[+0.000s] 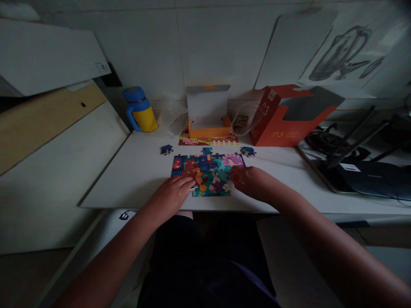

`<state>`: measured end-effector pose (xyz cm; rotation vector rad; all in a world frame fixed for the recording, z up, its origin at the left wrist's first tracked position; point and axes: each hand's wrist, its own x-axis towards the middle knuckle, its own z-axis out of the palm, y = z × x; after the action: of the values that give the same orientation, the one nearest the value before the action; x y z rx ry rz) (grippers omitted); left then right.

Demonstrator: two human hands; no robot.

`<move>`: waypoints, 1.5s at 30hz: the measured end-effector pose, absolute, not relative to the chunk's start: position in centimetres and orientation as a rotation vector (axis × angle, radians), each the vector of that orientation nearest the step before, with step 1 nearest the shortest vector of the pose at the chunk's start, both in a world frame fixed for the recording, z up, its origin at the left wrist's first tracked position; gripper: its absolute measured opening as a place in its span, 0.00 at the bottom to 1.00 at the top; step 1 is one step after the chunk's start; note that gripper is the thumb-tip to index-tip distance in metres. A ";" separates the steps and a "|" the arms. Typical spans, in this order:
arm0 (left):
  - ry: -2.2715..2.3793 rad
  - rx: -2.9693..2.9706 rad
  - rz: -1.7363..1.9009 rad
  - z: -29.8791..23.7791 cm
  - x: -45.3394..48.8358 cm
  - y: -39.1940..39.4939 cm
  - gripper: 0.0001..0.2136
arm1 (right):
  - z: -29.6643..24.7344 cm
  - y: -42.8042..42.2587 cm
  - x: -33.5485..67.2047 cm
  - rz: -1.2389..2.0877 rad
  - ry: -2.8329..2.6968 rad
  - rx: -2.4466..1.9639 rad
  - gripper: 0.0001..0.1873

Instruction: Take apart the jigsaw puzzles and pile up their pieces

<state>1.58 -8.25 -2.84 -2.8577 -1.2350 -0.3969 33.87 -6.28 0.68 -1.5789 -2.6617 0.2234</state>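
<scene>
A colourful jigsaw puzzle (pixel 213 173) with animal pictures lies mostly joined on the white table. Over its lower left corner is my left hand (pixel 173 193), fingers together and closed at a puzzle piece (pixel 194 188) whose pale edge shows past the fingertips. My right hand (pixel 248 180) is at the puzzle's right edge, fingers curled and pinched. What they pinch, if anything, is hidden. One blue piece (pixel 207 151) juts up from the puzzle's top edge. Behind the puzzle, loose dark blue pieces lie at the left (pixel 167 149) and at the right (pixel 248 151).
An open orange box (pixel 210 131) stands at the back on a picture sheet (pixel 192 141). Clear plastic bags (pixel 173 115) lie beside it. A blue and yellow flask (pixel 141 112) stands left, a red-orange carton (pixel 279 128) right. A black router (pixel 369 175) lies over the stove at far right.
</scene>
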 end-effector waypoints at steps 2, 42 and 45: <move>-1.241 -2.869 -0.460 -2.8 1.8 -8.0 0.17 | 1.3 -6.1 33.8 0.258 -2.635 -1.585 0.07; -1.407 -2.898 -0.830 -4.8 0.6 -8.5 0.16 | -3.0 -8.8 38.1 0.287 -2.369 -1.344 0.27; -1.416 -2.907 -0.831 -4.7 0.6 -8.5 0.16 | -2.5 -8.2 39.1 0.357 -2.406 -1.338 0.29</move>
<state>0.62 -8.49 -4.72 -2.9074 -1.4161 -0.8312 39.08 -8.21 -2.52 -1.3381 -2.4064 0.3574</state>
